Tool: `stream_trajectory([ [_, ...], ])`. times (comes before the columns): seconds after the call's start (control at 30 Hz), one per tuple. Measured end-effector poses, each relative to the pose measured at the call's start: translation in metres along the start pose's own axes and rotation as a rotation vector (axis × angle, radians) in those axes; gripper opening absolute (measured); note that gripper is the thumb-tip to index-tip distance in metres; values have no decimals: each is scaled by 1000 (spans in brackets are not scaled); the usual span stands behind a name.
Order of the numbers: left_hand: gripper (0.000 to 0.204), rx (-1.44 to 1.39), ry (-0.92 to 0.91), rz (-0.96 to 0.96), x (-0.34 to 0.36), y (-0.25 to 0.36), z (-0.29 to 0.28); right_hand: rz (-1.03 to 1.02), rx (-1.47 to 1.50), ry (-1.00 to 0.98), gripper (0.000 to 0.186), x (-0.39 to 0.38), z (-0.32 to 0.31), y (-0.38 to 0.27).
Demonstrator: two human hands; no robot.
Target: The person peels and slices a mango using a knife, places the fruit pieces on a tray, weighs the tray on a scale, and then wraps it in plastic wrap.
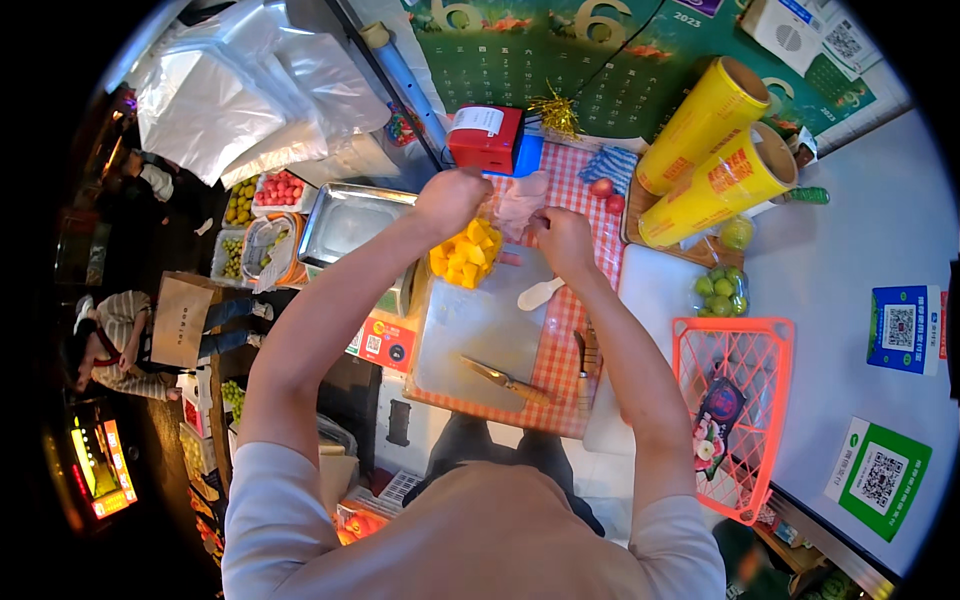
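Observation:
My left hand (455,203) is closed in a pinch at the left edge of a thin, pale pink plastic bag (521,205). My right hand (563,241) pinches the same bag from its right side, so the film spreads between the two. Just below my left hand, yellow mango cubes (466,255) are heaped in what looks like a clear container. They sit over the far left part of a pale cutting board (463,335). A white spoon (540,293) lies near my right wrist. Closer to me, a knife (505,380) rests across the board.
A red label printer (486,139) stands beyond the bag. Two yellow film rolls (704,124) lie at the right on a wooden board. An orange basket (733,330) and bagged green fruit (720,291) are nearer on that side. A metal tray (352,225) is at left.

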State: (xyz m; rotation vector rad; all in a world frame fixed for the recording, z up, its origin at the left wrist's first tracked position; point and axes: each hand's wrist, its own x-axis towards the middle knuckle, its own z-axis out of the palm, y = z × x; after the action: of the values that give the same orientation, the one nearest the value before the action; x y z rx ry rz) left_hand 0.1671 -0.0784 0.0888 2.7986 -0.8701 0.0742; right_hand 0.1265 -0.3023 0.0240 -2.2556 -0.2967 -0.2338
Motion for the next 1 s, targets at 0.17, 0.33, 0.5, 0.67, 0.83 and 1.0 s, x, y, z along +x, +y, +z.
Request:
stream_trajectory([
  [0.17, 15, 28, -274, 58, 36, -16, 39, 44, -53, -113, 13, 22, 39, 4],
  [0.33, 14, -27, -392, 57, 47, -25, 76, 182, -187, -259, 17, 32, 74, 19],
  [0.5, 14, -73, -435, 52, 54, -33, 92, 217, -101, -303, 22, 30, 86, 27],
  [0.67, 28, -121, -308, 177, 53, -48, 86, 286, -40, -267, 27, 25, 67, 13],
  [0.83, 30, -456, -12, -111, 33, -14, 12, 71, 27, 452, 34, -11, -54, -18],
  [1.0, 22, -759, 154, -254, -69, 70, 7, -109, -967, 945, 48, 9, -240, -81],
])
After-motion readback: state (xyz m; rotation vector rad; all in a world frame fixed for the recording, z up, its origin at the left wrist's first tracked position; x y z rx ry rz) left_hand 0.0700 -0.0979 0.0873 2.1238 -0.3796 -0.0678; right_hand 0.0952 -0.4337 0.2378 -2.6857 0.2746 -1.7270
